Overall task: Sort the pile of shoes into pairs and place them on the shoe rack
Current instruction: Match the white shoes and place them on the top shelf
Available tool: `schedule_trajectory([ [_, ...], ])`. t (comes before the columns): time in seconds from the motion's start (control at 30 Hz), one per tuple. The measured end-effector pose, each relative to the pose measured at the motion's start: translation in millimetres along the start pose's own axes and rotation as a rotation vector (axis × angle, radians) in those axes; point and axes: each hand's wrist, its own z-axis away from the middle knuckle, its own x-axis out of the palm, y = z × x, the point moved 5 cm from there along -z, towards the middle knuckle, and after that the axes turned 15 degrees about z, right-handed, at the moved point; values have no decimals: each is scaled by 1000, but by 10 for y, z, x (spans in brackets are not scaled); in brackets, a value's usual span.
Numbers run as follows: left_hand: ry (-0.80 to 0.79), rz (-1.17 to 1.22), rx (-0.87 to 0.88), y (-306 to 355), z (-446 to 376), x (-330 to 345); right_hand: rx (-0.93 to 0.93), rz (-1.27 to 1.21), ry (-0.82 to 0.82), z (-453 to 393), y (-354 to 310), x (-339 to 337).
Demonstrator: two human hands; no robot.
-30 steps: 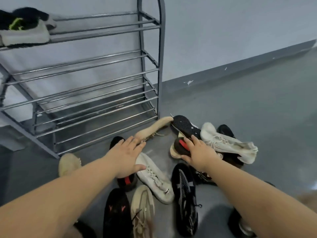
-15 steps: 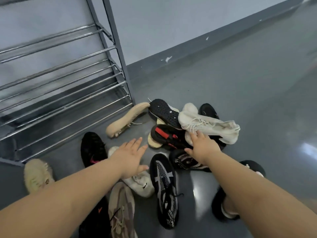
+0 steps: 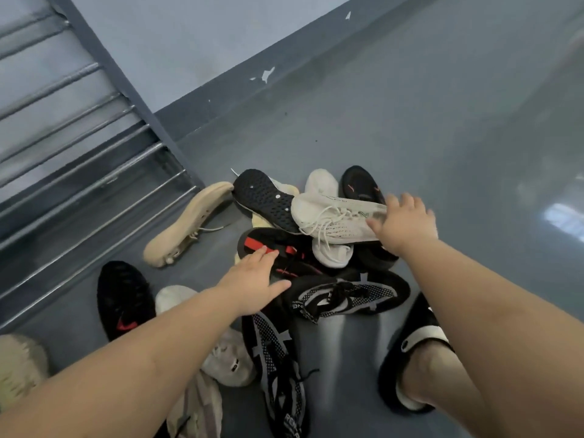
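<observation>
Several loose shoes lie piled on the grey floor. My right hand (image 3: 403, 224) is spread open over the heel end of a white laced sneaker (image 3: 331, 221) on top of the pile. My left hand (image 3: 252, 284) hovers open, fingers at a black shoe with red straps (image 3: 271, 251). A black-and-white patterned sneaker (image 3: 347, 297) lies on its side just right of that hand, and its match (image 3: 279, 371) points toward me. The metal shoe rack (image 3: 79, 172) stands at the left; only its lower bars show.
A tan shoe (image 3: 186, 226) lies on its side near the rack's foot. A black shoe with a red logo (image 3: 123, 300) and a fluffy beige slipper (image 3: 19, 365) lie at the left. My foot in a black slide (image 3: 414, 339) stands at lower right. Bare floor stretches right.
The view has tilted down and right, so the rack's upper shelves left the frame. My right hand moved right onto the white sneaker. My left hand reached forward to the red-strapped shoe.
</observation>
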Motion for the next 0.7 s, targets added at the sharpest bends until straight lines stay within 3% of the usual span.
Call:
schedule_trajectory([
  [0.13, 80, 201, -25, 81, -376, 8, 208, -304, -65, -136, 129, 201],
  [0.23, 124, 331, -71, 138, -643, 1, 206, -429, -110, -183, 144, 317],
  [0.47, 257, 825, -166, 191, -1128, -37, 121, -390, -35, -222, 209, 392],
  [0.6, 239, 1163, -205, 270, -1186, -5, 162, -424, 46, -196, 253, 362],
  [0.7, 270, 1262, -191, 260, -1111, -40, 230, -480, 76, -151, 315, 341],
])
